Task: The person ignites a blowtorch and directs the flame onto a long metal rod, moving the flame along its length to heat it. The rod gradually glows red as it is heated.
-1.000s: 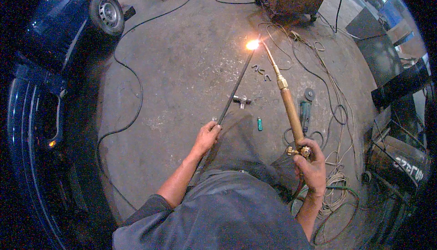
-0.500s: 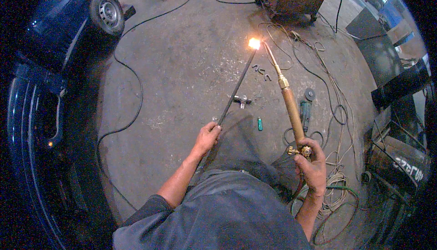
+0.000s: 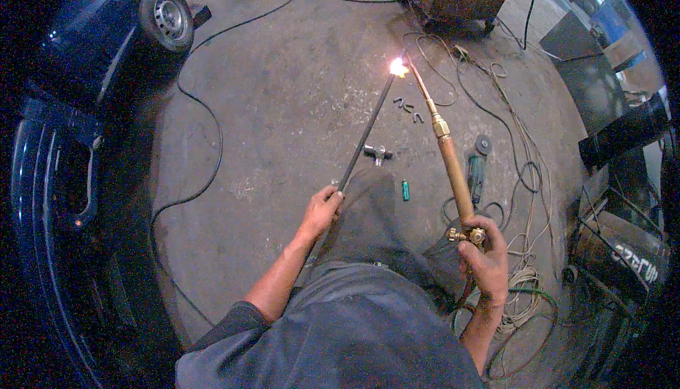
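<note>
Both hands closed on their work. Left hand [image 3: 324,210] wrapped round a dark metal rod [image 3: 367,134], which slants up and away over the concrete floor [image 3: 269,105]; its far end sits at a bright glare [image 3: 399,68]. Right hand [image 3: 485,251] curled about the valve end of a brass torch [image 3: 453,169], thumb and fingers by the knobs, nozzle just beside the glare. Below, between rod and torch: three bent metal bits [image 3: 408,108], a T-shaped metal piece [image 3: 378,153], a small green cylinder [image 3: 405,190]. Grinder [image 3: 476,173] lies right of the torch.
</note>
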`<action>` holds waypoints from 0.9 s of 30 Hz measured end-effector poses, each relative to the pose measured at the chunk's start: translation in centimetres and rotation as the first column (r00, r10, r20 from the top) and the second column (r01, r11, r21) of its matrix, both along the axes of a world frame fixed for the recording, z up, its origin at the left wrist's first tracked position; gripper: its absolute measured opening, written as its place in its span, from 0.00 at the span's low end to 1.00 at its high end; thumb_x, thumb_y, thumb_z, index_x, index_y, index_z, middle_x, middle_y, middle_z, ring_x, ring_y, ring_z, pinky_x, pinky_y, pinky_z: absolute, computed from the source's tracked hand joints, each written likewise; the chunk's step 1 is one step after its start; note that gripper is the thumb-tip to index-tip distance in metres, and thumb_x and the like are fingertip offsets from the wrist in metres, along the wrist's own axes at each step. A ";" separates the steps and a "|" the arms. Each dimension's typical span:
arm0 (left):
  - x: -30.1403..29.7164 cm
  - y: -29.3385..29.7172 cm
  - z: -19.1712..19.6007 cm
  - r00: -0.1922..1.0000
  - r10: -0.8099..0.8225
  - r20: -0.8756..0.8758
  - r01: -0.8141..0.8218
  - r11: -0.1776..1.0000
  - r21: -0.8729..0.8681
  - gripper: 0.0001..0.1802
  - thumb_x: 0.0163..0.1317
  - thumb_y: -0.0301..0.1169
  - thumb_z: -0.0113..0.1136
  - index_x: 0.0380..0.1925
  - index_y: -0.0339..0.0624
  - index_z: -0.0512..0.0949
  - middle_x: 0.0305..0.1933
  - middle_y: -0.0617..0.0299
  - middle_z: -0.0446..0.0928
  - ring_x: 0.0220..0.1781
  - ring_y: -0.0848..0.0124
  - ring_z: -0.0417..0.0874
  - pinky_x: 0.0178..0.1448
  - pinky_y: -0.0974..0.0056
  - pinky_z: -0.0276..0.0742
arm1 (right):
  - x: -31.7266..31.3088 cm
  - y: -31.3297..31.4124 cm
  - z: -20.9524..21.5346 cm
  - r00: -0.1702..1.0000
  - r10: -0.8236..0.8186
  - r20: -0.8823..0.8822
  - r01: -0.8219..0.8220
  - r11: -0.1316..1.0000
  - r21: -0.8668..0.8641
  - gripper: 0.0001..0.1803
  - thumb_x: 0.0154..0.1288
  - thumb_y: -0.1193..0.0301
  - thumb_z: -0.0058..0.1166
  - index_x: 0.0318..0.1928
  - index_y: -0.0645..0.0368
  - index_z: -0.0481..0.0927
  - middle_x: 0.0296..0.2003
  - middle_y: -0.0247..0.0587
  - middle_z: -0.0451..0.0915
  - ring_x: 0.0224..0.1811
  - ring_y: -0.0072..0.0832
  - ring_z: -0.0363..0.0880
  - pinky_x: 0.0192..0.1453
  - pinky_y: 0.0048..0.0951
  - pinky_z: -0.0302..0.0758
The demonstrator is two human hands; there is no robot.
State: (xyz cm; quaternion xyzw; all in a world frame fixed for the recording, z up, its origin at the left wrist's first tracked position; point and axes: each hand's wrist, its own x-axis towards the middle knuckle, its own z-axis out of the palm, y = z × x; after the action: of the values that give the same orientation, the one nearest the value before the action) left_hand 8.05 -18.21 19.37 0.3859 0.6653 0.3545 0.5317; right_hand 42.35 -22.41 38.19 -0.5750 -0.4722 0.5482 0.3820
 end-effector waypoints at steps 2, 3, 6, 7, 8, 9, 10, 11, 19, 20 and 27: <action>0.0 -0.1 0.1 1.000 0.004 0.015 -0.004 1.000 0.006 0.15 0.71 0.40 0.56 0.43 0.38 0.80 0.25 0.67 0.75 0.26 0.76 0.74 0.33 0.66 0.72 | 0.2 0.1 -0.7 0.999 0.007 0.034 -0.009 0.999 0.052 0.20 0.60 0.74 0.66 0.53 0.55 0.78 0.34 0.28 0.77 0.28 0.14 0.70 0.29 0.21 0.68; 0.0 -0.1 0.2 1.000 0.006 0.022 -0.006 1.000 0.010 0.15 0.71 0.40 0.56 0.42 0.39 0.80 0.25 0.67 0.75 0.26 0.76 0.74 0.33 0.66 0.72 | 0.3 0.1 -1.0 0.999 0.012 0.036 -0.014 0.998 0.057 0.21 0.60 0.73 0.67 0.54 0.56 0.77 0.35 0.29 0.77 0.26 0.15 0.71 0.27 0.20 0.69; 0.1 0.0 0.6 1.000 -0.007 -0.012 0.007 1.000 -0.005 0.14 0.71 0.40 0.56 0.41 0.39 0.80 0.25 0.67 0.75 0.26 0.76 0.74 0.33 0.66 0.71 | 0.7 0.2 -1.5 0.998 0.027 0.051 -0.031 0.996 0.080 0.24 0.59 0.72 0.68 0.56 0.56 0.76 0.36 0.30 0.76 0.24 0.16 0.73 0.24 0.19 0.70; 0.1 0.0 0.7 1.000 -0.004 -0.004 0.004 1.000 -0.004 0.14 0.71 0.40 0.56 0.40 0.39 0.80 0.25 0.67 0.75 0.27 0.76 0.74 0.33 0.65 0.71 | 0.7 0.2 -1.5 0.998 0.031 0.060 -0.036 0.995 0.091 0.23 0.59 0.72 0.68 0.56 0.56 0.76 0.36 0.30 0.76 0.24 0.16 0.72 0.24 0.19 0.70; 0.1 0.0 0.9 1.000 0.001 0.004 -0.001 1.000 -0.002 0.14 0.70 0.40 0.56 0.40 0.39 0.80 0.25 0.67 0.75 0.27 0.76 0.74 0.33 0.65 0.71 | 0.7 0.3 -1.5 0.997 0.035 0.070 -0.042 0.994 0.103 0.23 0.59 0.72 0.68 0.56 0.56 0.76 0.36 0.30 0.76 0.24 0.16 0.72 0.24 0.19 0.70; 0.2 0.1 0.9 1.000 0.005 0.012 -0.005 1.000 0.001 0.14 0.70 0.40 0.56 0.40 0.38 0.80 0.25 0.66 0.75 0.27 0.76 0.74 0.33 0.65 0.71 | 0.7 0.2 -1.4 0.998 0.028 0.053 -0.032 0.996 0.079 0.23 0.59 0.72 0.68 0.55 0.56 0.76 0.36 0.30 0.76 0.24 0.16 0.72 0.24 0.19 0.70; 0.2 0.1 1.0 1.000 0.001 -0.001 -0.001 1.000 0.004 0.15 0.70 0.40 0.56 0.40 0.38 0.80 0.25 0.66 0.75 0.27 0.75 0.74 0.33 0.65 0.71 | 0.5 0.2 -1.0 0.999 0.020 0.036 -0.022 0.998 0.054 0.23 0.59 0.72 0.68 0.55 0.56 0.77 0.35 0.30 0.76 0.24 0.16 0.72 0.24 0.19 0.70; 0.1 0.2 0.9 1.000 -0.002 -0.014 0.002 1.000 0.007 0.15 0.70 0.40 0.56 0.40 0.38 0.79 0.25 0.66 0.75 0.27 0.75 0.74 0.33 0.65 0.71 | 0.4 0.1 -0.7 1.000 0.012 0.020 -0.013 0.999 0.030 0.23 0.59 0.72 0.68 0.55 0.56 0.77 0.35 0.30 0.76 0.23 0.16 0.72 0.24 0.19 0.70; 0.0 0.3 0.6 0.999 -0.011 -0.031 0.012 1.000 0.016 0.16 0.70 0.40 0.55 0.41 0.36 0.80 0.27 0.64 0.76 0.28 0.74 0.75 0.33 0.65 0.72 | 0.4 0.0 -1.1 0.999 0.006 0.041 -0.009 0.998 0.068 0.21 0.59 0.77 0.65 0.53 0.56 0.78 0.36 0.28 0.78 0.33 0.16 0.71 0.36 0.21 0.69; 0.0 0.3 0.7 0.999 -0.014 -0.038 0.015 1.000 0.018 0.16 0.70 0.40 0.55 0.41 0.36 0.80 0.27 0.64 0.76 0.28 0.74 0.75 0.33 0.65 0.72 | 0.5 0.0 -1.1 0.999 0.007 0.040 -0.009 0.998 0.068 0.21 0.59 0.77 0.65 0.53 0.56 0.78 0.36 0.28 0.78 0.33 0.16 0.70 0.36 0.21 0.69; 0.1 0.3 0.9 1.000 -0.008 0.011 0.007 1.000 0.005 0.16 0.70 0.40 0.55 0.42 0.37 0.80 0.27 0.65 0.76 0.28 0.75 0.75 0.32 0.66 0.72 | 0.3 0.1 -0.4 0.999 0.010 0.041 -0.011 1.000 0.009 0.21 0.59 0.77 0.65 0.54 0.55 0.78 0.37 0.28 0.80 0.33 0.16 0.71 0.36 0.21 0.69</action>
State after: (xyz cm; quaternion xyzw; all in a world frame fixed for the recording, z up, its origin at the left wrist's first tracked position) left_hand 8.19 -17.91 20.30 0.3879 0.6601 0.3564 0.5356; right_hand 42.65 -22.26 37.76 -0.5820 -0.4855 0.5361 0.3718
